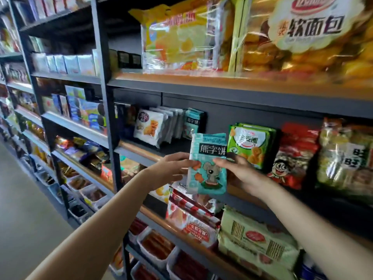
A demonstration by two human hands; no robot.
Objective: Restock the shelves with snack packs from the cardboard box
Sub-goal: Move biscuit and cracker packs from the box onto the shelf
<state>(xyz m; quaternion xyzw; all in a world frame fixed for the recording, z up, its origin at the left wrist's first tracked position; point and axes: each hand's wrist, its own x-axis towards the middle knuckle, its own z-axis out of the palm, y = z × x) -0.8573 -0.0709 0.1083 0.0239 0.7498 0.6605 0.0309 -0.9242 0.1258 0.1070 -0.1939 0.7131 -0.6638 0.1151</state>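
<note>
A teal snack pack with a cartoon bear is held upright in front of the middle shelf. My left hand grips its left edge. My right hand pinches its right edge, thumb on the front. Behind it on the shelf stands a matching teal pack. To its right stand green packs. No cardboard box is in view.
White packs stand at the shelf's left, red packs and pale bags at its right. Large bread bags fill the shelf above. Red and green packs sit on the shelf below. The aisle floor lies left.
</note>
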